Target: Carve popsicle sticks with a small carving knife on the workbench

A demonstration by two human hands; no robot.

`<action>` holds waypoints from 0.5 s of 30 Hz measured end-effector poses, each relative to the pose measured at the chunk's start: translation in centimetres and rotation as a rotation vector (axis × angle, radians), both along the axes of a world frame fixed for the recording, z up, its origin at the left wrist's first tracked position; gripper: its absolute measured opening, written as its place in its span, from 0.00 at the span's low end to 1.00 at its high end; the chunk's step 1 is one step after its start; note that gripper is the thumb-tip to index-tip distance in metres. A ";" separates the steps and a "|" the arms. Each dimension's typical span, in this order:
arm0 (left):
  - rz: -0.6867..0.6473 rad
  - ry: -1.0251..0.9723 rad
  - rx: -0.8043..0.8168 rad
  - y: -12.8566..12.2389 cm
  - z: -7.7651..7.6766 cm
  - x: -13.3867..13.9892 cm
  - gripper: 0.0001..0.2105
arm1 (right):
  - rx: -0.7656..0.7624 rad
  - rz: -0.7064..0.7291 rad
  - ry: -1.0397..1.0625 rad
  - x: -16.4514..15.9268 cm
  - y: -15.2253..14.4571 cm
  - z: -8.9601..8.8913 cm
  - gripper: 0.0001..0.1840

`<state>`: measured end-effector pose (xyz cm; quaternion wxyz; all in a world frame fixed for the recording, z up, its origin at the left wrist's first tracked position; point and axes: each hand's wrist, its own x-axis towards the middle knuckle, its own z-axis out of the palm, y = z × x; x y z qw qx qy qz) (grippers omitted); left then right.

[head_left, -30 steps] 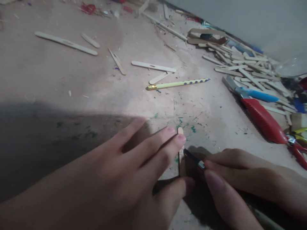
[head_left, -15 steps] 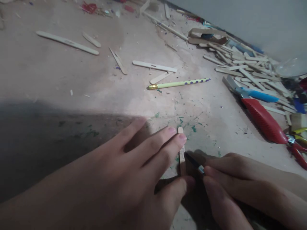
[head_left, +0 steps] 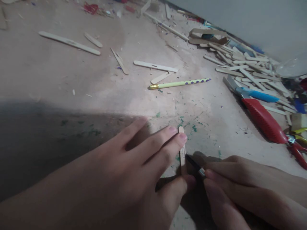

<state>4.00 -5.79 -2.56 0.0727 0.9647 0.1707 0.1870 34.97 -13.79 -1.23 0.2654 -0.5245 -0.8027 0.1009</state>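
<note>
A short wooden craft stick (head_left: 182,159) lies on the worktop, pointing away from me, with small cut lines across its middle. My left hand (head_left: 144,166) is laid over it, index fingertip pressing near the far end and thumb by the near end; the other fingers are spread on the surface. My right hand (head_left: 240,185) is closed in a pinch on a craft knife (head_left: 201,171), whose handle is mostly hidden by the fingers. Its thin dark blade touches or nearly touches the stick's right edge, by the cut lines.
Beyond the hands lie a pale green pencil (head_left: 172,84) and loose craft sticks (head_left: 155,66). At right are a red ribbed handle (head_left: 263,119), a blue-handled tool (head_left: 261,95) and a heap of sticks (head_left: 249,72) near the wall (head_left: 251,25). Shavings and green marks dot the worktop.
The knife tip has shifted slightly toward me along the stick's right edge, my right hand moving with it. My left hand keeps its place on the stick.
</note>
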 end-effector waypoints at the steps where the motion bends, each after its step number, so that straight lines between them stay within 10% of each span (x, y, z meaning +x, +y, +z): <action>1: -0.001 0.002 -0.007 0.0 0.0 0.0 0.20 | -0.002 0.002 -0.007 -0.1 0.1 -0.1 0.11; 15: -0.011 -0.027 -0.044 0.1 -0.2 -0.7 0.24 | -0.033 -0.060 0.011 -1.1 0.9 1.5 0.03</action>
